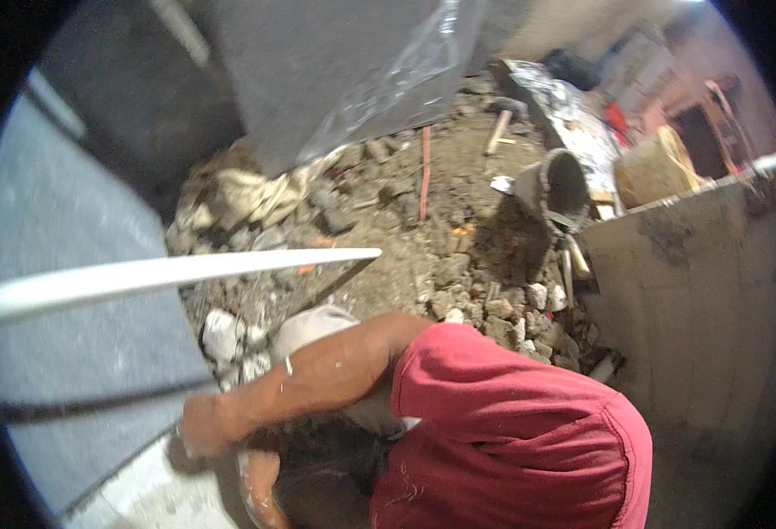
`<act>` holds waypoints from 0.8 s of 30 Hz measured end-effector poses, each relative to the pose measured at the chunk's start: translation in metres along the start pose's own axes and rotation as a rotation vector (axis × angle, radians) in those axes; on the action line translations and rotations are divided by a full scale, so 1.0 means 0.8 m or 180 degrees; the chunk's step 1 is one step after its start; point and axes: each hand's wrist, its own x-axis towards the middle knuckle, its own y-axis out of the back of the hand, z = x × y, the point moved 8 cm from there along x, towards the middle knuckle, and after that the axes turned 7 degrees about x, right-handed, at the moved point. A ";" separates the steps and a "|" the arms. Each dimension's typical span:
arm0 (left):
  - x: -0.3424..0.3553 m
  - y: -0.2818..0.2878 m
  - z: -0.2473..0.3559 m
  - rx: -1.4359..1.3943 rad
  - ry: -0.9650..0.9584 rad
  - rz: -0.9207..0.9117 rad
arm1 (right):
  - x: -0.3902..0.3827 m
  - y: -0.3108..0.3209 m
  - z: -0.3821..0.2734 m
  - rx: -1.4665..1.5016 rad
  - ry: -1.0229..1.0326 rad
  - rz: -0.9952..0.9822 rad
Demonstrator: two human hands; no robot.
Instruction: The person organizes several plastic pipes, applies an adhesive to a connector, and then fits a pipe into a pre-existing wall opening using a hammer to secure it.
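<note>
My right arm, in a red sleeve (511, 388), crosses to the left. My right hand (203, 428) is low at the left, by a pale slab (150, 480); its fingers are blurred, so I cannot see whether it grips anything. Just below, part of what looks like my left hand (263, 485) shows at the lower edge, its fingers mostly hidden. Beyond my right forearm sits a rounded greyish-white thing (316, 324), partly covered. A long white pole (185, 271) reaches in from the left, ending over the dirt.
Rubble and stones (494, 309) cover the dirt ground. A tipped bucket (557, 185) lies at the right, near a low wall (688, 282). Farther back are a wooden-handled tool (498, 132) and a red strip (425, 172). Grey panels (79, 212) stand at the left.
</note>
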 end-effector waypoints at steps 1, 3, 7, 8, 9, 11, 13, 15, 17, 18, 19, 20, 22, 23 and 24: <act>-0.004 -0.031 -0.034 -0.0489 -0.0131 -0.0007 | -0.022 0.017 -0.008 -0.0226 0.0288 0.0477; 0.011 -0.067 -0.044 -0.0770 -0.0283 -0.0063 | -0.021 0.003 -0.013 -0.0175 0.0005 0.0178; 0.055 -0.097 0.037 -0.0627 -0.0546 -0.0388 | -0.037 -0.007 -0.019 0.0046 0.0046 0.0233; 0.058 -0.102 0.045 -0.0625 -0.0595 -0.0436 | -0.044 -0.008 -0.025 -0.0164 -0.0134 -0.0261; 0.059 -0.103 0.051 -0.0598 -0.0629 -0.0501 | -0.049 0.002 -0.026 -0.0132 -0.0171 -0.0218; 0.063 -0.109 0.064 -0.0548 -0.0704 -0.0649 | -0.056 0.006 -0.035 0.0075 -0.0090 -0.0532; 0.059 -0.109 0.072 -0.0494 -0.0729 -0.0804 | -0.061 0.017 -0.034 0.0412 -0.0251 -0.0271; 0.052 -0.107 0.076 -0.0442 -0.0747 -0.0945 | -0.056 0.029 -0.038 0.0409 -0.0207 -0.0003; 0.044 -0.112 0.082 -0.0400 -0.0806 -0.1116 | -0.062 0.054 -0.033 0.0569 -0.0273 0.0448; 0.034 -0.114 0.082 -0.0382 -0.0862 -0.1231 | -0.068 0.059 -0.021 0.0817 -0.0672 0.0219; 0.028 -0.116 0.083 -0.0387 -0.0879 -0.1304 | -0.079 0.065 -0.007 0.1037 -0.1037 -0.0062; 0.020 -0.115 0.080 -0.0395 -0.0928 -0.1346 | -0.089 0.079 -0.003 0.1218 -0.1169 -0.0132; 0.008 -0.117 0.071 -0.0435 -0.1099 -0.1422 | -0.121 0.117 0.008 0.1490 -0.1537 0.0023; 0.002 -0.118 0.067 -0.0461 -0.1251 -0.1468 | -0.141 0.141 0.009 0.1610 -0.1775 0.0269; -0.007 -0.120 0.069 -0.0501 -0.1503 -0.1481 | -0.167 0.174 0.004 0.1731 -0.1860 0.0557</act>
